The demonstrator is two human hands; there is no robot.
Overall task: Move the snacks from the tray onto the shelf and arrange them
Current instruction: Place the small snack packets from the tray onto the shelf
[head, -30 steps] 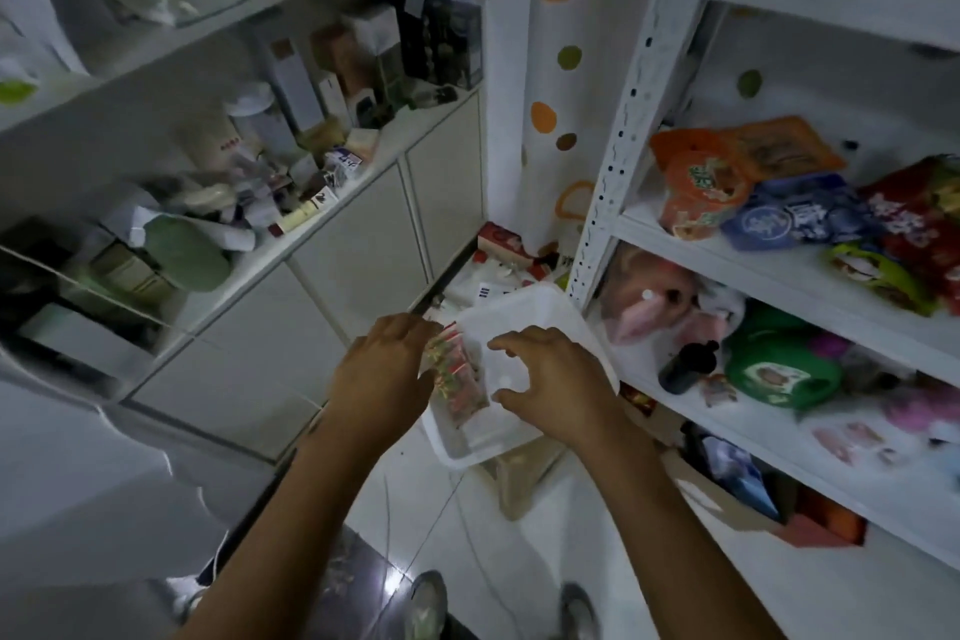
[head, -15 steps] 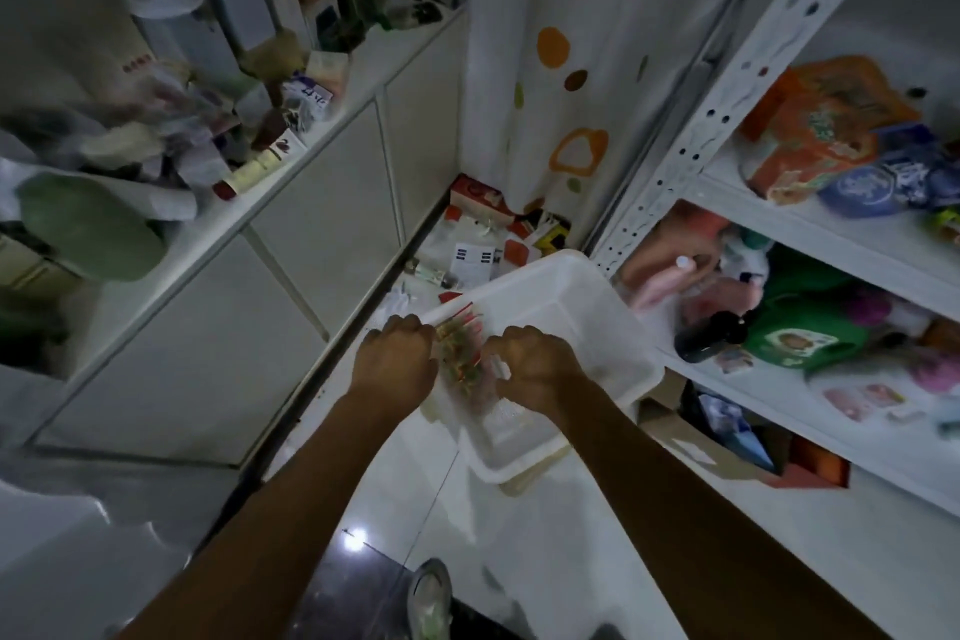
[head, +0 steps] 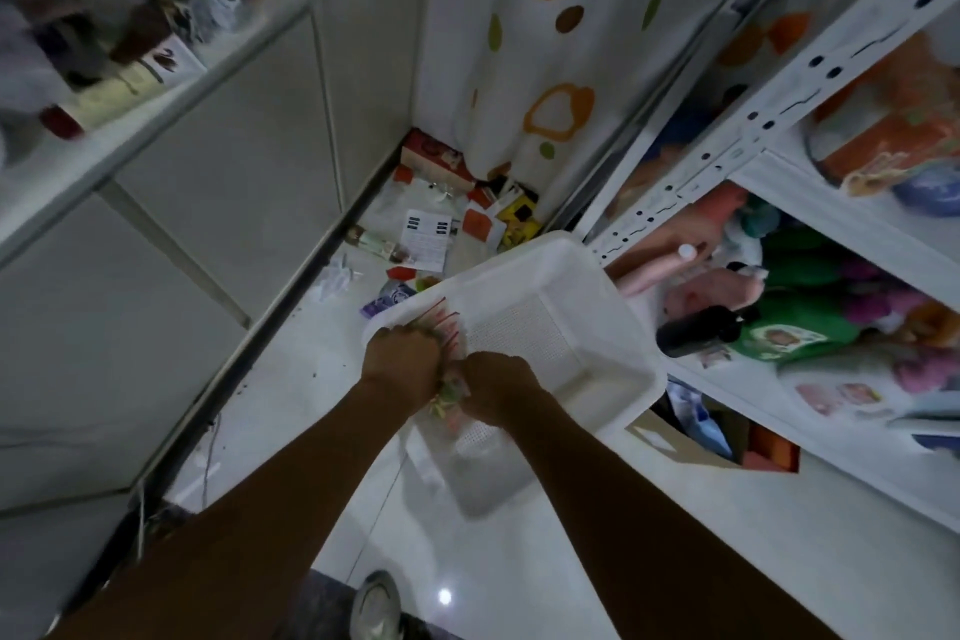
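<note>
A white plastic tray (head: 566,276) with a perforated bottom sits low beside the white metal shelf (head: 753,161). Over its near left corner, my left hand (head: 400,364) and my right hand (head: 496,387) both grip a clear bag of colourful snacks (head: 448,392) between them. The bag's red-lined top pokes out above my left hand. The rest of the tray's bottom shows no other snack. Orange and blue packets (head: 893,146) lie on the upper shelf level, green and pink bags (head: 800,327) on the one below.
A dark bottle (head: 701,330) lies at the front edge of the lower shelf level. Boxes and papers (head: 431,234) litter the floor corner by a spotted curtain (head: 545,68). White cabinets (head: 223,203) with a cluttered counter stand left. A cardboard box (head: 675,442) sits under the tray.
The view has tilted further down and closer to the tray. Both hands have drawn together on the snack bag and bunched it at the tray's near corner.
</note>
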